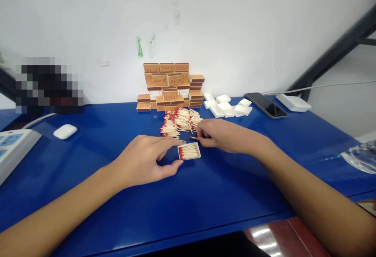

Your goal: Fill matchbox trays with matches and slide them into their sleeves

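Note:
My left hand (pixel 147 159) grips the left end of a small white matchbox tray (pixel 200 155) between thumb and fingers. Red-tipped matches (pixel 189 151) lie side by side in the tray, heads to the left. Just above the tray's right side, my right hand (pixel 216 132) pinches a single match (pixel 193 137), its red head pointing left. Behind both hands spreads a heap of loose matches (pixel 183 120) with red heads mostly to the left.
Orange matchbox sleeves (pixel 167 80) are stacked against the wall. White trays (pixel 225 106) lie piled right of them, beside a phone (pixel 266 105) and a white box (pixel 293 102). At left are a white earphone case (pixel 65 132) and a power strip (pixel 17 151). Crumpled clear plastic (pixel 362 157) lies far right.

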{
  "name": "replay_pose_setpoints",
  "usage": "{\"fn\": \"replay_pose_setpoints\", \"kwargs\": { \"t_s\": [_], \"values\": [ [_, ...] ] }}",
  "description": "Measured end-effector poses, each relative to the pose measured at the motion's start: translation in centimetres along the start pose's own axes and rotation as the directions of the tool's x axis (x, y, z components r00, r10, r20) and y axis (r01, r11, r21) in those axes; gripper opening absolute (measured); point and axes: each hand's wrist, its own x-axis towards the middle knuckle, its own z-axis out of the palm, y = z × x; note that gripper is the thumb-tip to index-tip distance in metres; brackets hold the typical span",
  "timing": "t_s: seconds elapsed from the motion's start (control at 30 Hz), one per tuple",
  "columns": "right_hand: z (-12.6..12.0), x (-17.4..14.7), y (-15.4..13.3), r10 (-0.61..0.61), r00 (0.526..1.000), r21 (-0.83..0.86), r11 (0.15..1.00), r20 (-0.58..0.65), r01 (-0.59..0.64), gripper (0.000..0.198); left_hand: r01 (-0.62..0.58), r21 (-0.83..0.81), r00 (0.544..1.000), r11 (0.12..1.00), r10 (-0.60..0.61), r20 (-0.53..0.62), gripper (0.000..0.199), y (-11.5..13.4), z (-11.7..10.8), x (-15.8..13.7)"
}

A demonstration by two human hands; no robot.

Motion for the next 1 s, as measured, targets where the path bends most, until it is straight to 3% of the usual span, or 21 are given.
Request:
{"fn": "replay_pose_setpoints", "kwargs": {
  "t_s": [0.13,0.27,0.47,0.8,1.0],
  "values": [
    [-0.1,0.0,0.2,-0.005,1.000,0.021,1.000,0.001,0.005,0.010,0.045,-0.006,0.995,0.999,-0.045,0.094,0.032,-0.1,0.0,0.0],
    [-0.5,-0.2,0.1,-0.030,0.997,0.077,0.996,-0.072,0.035,0.010,0.111,-0.044,0.984,0.993,-0.104,0.144,0.034,-0.4,0.1,0.1],
    [-0.5,-0.5,-2.1,-0.153,0.987,0.212,0.964,-0.055,0.161,0.009,0.213,-0.071,0.946,0.974,-0.188,0.266,0.031,-0.6,-0.2,0.5],
    [0.8,-0.2,-3.6,-0.177,0.984,0.110,0.978,-0.016,0.178,0.008,0.249,-0.091,0.934,0.964,-0.214,0.287,0.026,-0.5,-0.4,0.7],
    [0.3,-0.1,-3.2,-0.180,0.963,0.044,0.980,-0.201,0.192,0.011,0.265,-0.125,0.923,0.956,-0.214,0.319,0.022,-0.4,-0.6,0.7]
  ]
}}
